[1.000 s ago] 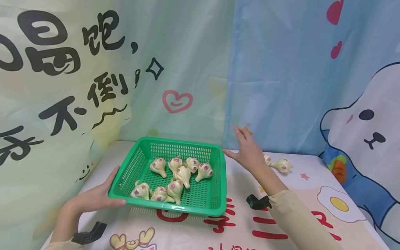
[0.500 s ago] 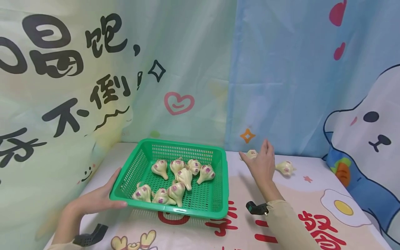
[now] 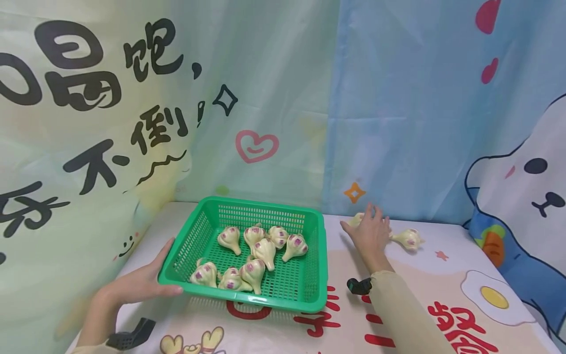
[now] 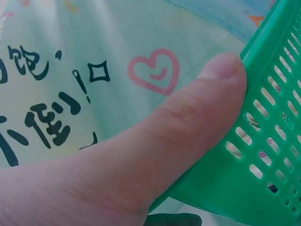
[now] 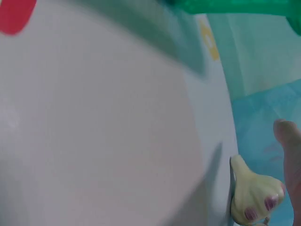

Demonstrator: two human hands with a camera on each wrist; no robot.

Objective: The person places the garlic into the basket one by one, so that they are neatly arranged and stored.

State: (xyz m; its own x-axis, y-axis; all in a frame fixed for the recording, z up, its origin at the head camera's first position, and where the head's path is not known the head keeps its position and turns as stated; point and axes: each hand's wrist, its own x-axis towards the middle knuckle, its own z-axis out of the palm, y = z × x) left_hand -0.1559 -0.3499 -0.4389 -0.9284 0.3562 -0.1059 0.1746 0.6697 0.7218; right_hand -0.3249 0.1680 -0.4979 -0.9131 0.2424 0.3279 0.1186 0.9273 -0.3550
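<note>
My left hand (image 3: 139,282) holds the near left corner of a green perforated basket (image 3: 323,265), its thumb (image 4: 188,113) against the outer wall in the left wrist view. Inside the basket lie several garlic bulbs (image 3: 264,253), cream with purple patches. My right hand (image 3: 371,238) reaches over a garlic bulb (image 3: 356,219) at the back of the table, fingers spread and slightly bent. In the right wrist view, that hand's thumb (image 5: 292,160) is beside a garlic bulb (image 5: 254,195); no grip on it shows. Another garlic bulb (image 3: 409,239) lies right of the hand.
A printed cloth covers the table (image 3: 353,260), and a fabric curtain (image 3: 283,98) with writing and cartoons rises behind it. The basket stands left of the right hand, near the curtain. A dark wrist camera (image 3: 359,286) sits on the right wrist.
My right hand has moved rightward from beside the basket to the garlic bulb at the back, which it now partly covers. The left hand stays at the basket; the view has shifted slightly.
</note>
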